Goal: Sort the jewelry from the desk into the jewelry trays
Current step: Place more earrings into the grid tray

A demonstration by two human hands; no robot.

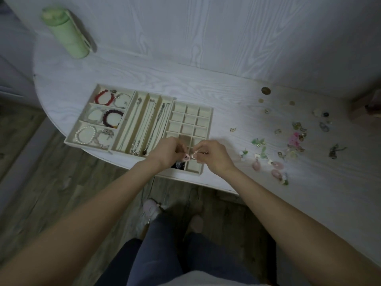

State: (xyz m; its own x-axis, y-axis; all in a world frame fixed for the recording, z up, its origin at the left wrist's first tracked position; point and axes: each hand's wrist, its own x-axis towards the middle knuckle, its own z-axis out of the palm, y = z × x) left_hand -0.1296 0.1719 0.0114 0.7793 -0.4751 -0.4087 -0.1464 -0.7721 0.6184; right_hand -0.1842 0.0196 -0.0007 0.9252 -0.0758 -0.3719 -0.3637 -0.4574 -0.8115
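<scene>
Three cream jewelry trays lie side by side on the white desk. The bracelet tray (81,122) on the left holds several bracelets. The necklace tray (142,100) in the middle holds chains. The grid tray (208,112) on the right has small square cells. Over its near cells, my left hand (166,150) pinches a small pink earring (187,157). My right hand (212,154) pinches a pale earring (194,154) on a thin hook right next to it. Loose earrings (277,165) lie scattered on the desk to the right.
A green bottle (67,33) stands at the desk's back left. Coins (266,90) and small studs lie at the back right, with a box (365,108) at the far right edge. The desk's curved front edge runs just below the trays. My legs and floor show below.
</scene>
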